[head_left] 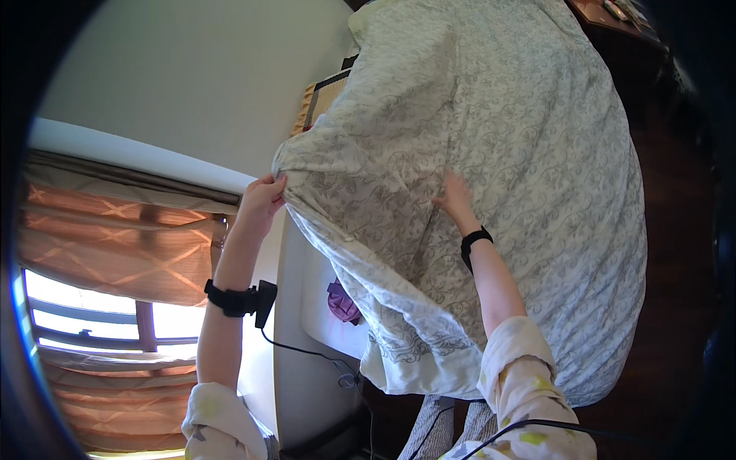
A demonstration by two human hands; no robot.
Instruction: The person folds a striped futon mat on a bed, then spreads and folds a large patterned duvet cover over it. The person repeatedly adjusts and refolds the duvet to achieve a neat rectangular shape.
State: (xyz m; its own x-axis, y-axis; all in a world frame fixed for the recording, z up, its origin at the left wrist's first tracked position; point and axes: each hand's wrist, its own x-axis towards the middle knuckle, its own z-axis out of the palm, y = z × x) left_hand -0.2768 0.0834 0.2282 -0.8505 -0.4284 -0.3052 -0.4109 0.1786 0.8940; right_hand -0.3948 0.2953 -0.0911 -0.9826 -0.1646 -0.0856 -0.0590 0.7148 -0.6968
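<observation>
A large pale duvet (537, 192) with a grey scroll and leaf pattern spreads over the bed and hangs down at its near end. My left hand (262, 201) is closed on the duvet's left edge, pinching a corner and holding it raised, so the fabric slopes in a fold toward the middle. On top of the cloth, my right hand (458, 201) lies with its thumb apart from the fingers. Creases run down from beside it. Below the lifted edge, a small purple cloth item (342, 301) shows on a white surface.
At left, orange-brown shades (115, 241) hang over a bright window (84, 314). A woven mat with a tan border (328, 93) shows beyond the duvet's left side. Dark wooden furniture (602, 11) stands at the far right. A black cable (307, 353) trails from my left wrist.
</observation>
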